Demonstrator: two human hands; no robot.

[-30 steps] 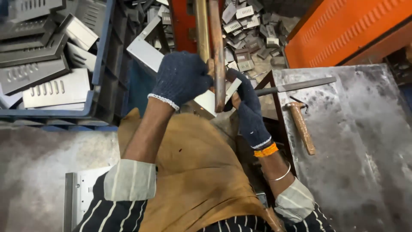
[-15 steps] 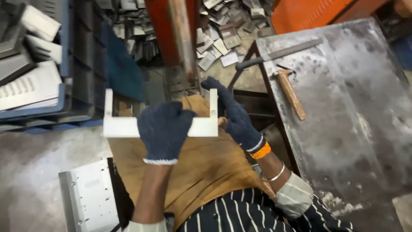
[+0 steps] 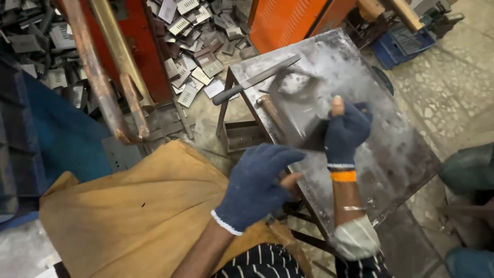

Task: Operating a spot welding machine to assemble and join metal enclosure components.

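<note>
— Scrap louvred plates (image 3: 198,62) litter the floor behind that steel tabletop (image 3: 391,154); where did the bent bracket go?

— Gone from the lap. Now the right hand (image 3: 346,131) presses a grey sheet piece (image 3: 298,121) flat near the tabletop's left edge.

— And the left hand (image 3: 257,185)?

— Empty, fingers spread (over the tan apron (image 3: 134,216)), hands apart.
</note>
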